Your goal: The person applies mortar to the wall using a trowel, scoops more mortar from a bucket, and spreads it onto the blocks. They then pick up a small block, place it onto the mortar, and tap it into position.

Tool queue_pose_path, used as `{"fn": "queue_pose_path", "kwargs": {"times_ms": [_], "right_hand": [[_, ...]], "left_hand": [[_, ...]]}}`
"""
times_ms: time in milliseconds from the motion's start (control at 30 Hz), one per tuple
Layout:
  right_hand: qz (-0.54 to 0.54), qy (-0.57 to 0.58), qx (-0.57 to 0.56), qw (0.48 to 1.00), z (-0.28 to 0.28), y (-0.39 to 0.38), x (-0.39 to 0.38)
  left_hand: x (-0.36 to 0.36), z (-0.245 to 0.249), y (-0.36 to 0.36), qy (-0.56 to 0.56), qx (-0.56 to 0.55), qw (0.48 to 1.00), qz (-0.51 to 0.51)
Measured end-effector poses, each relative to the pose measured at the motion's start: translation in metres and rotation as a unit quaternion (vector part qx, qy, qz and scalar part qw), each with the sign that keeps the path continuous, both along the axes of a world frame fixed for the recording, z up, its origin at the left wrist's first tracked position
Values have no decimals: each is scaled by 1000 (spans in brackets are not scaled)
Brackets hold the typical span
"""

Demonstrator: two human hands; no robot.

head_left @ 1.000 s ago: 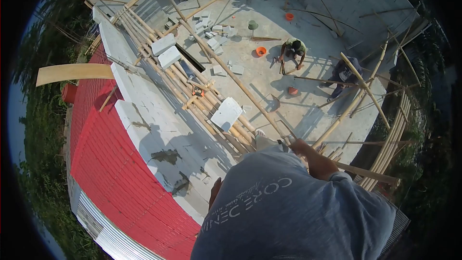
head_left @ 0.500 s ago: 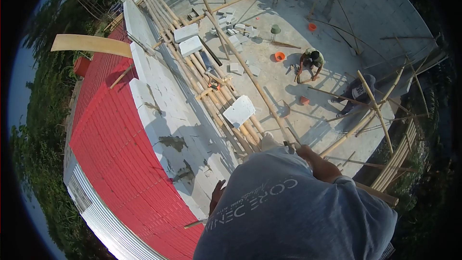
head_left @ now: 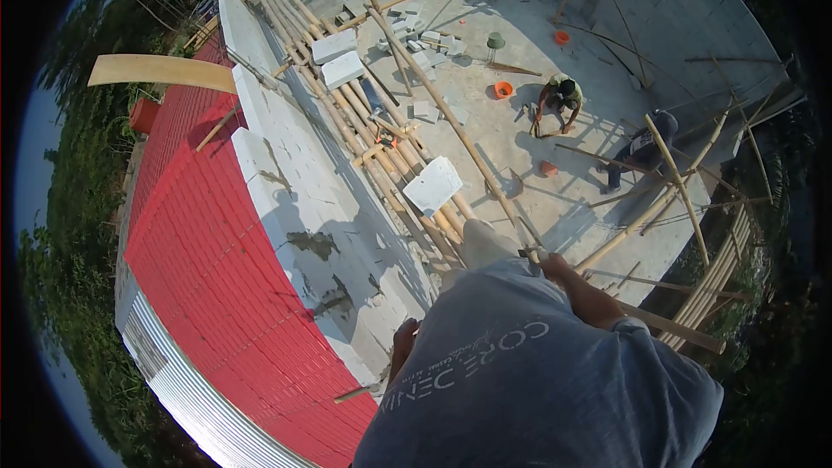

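Observation:
My left hand (head_left: 406,335) is low beside my grey shirt (head_left: 520,364), at the edge of the pale block wall (head_left: 334,251). Its fingers look loosely apart with nothing visible in them, though the shirt hides part of the hand. My right hand (head_left: 552,265) is closed around a bamboo pole (head_left: 488,180) in front of my shirt; a small dark item shows beside the fingers, too small to name. Just ahead of my leg, a white block (head_left: 432,185) lies on the bamboo platform (head_left: 394,175).
Two more blocks (head_left: 343,70) lie farther along the platform, near an orange-handled tool (head_left: 387,140). Far below, one person (head_left: 562,104) crouches near an orange bucket (head_left: 503,89) and another (head_left: 640,152) bends by the poles. A red roof (head_left: 225,269) lies beyond the wall.
My leg now shows farther forward on the platform. My left hand has shifted slightly right, closer to the shirt. The person by the poles has a changed posture, head more visible.

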State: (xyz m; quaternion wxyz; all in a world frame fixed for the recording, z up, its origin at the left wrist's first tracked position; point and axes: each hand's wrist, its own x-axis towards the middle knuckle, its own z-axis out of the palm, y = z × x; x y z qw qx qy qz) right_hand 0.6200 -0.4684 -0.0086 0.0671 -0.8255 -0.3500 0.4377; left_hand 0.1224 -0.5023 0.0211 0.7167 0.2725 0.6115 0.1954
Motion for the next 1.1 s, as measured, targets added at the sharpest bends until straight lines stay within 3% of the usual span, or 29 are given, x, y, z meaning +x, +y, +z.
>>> {"fn": "queue_pose_path", "kwargs": {"times_ms": [33, 67, 100, 133, 167, 200, 267, 367, 400, 433, 467, 500, 533, 567, 600, 633, 700, 733, 767, 800, 833, 867, 900, 1100], "right_hand": [[-17, 23, -38, 999, 14, -2, -2], [-35, 45, -75, 996, 15, -3, -3], [-27, 46, -74, 996, 9, -7, -2], [70, 8, -59, 996, -23, -22, 14], [166, -29, -44, 985, -39, -27, 23], [173, -28, -45, 983, -27, -21, 22], [41, 18, -109, 993, 7, -4, 14], [-37, 56, -146, 987, 27, 35, 15], [-1, 108, -125, 986, 3, 45, 25], [34, 160, -105, 981, -26, 51, 37], [41, 163, -116, 979, -15, 60, 32], [-76, 184, -80, 977, 5, 82, 20], [-192, 202, -38, 960, 21, 108, 9], [-186, 203, -37, 961, 24, 124, 4], [-176, 195, -11, 965, 27, 140, 0], [-167, 186, 13, 968, 24, 150, 0], [-121, 170, 21, 978, 14, 164, 10], [-87, 161, 33, 983, 16, 173, 14], [-52, 153, 40, 986, 24, 181, 15], [-87, 199, -12, 976, 43, 190, 18], [-53, 219, -12, 974, 33, 192, 31], [-79, 237, -43, 967, 29, 192, 40], [-101, 257, -70, 959, 22, 197, 45], [-188, 240, -114, 945, 27, 179, 56]], "left_hand": [[-6, -11, -4, 1, 0, 1000, 10], [-17, -25, -6, -7, -35, 979, 202], [-28, -39, -8, -17, -69, 920, 385], [-27, -16, 2, 54, -45, 922, 381], [-55, -55, -7, 19, -69, 918, 389], [-60, -53, -6, 22, -56, 912, 406], [-63, -50, -3, 47, -46, 895, 442], [-47, -28, 0, 67, -80, 874, 474], [-41, -23, -2, 75, -87, 870, 480], [-36, -24, -6, 127, -47, 923, 360], [-32, -26, -15, 175, -9, 957, 231], [-30, -31, -14, 177, -10, 955, 237], [-28, -39, -12, 112, -20, 963, 246], [-27, -54, -18, 47, -32, 966, 252], [-32, -124, -26, 107, -152, 940, 284], [-29, -144, -19, 106, -152, 940, 287], [-16, -152, -27, -7, -115, 920, 376], [1, -65, -2, 172, 37, 983, 56], [-4, -122, -4, 41, -166, 948, 268], [36, -15, 19, 39, 27, 962, 268], [31, -23, 32, -71, -131, 900, 410], [15, -66, 23, -125, -100, 908, 387], [46, 8, 57, 29, -103, 913, 394], [25, -35, 72, 42, -111, 925, 360]]}}
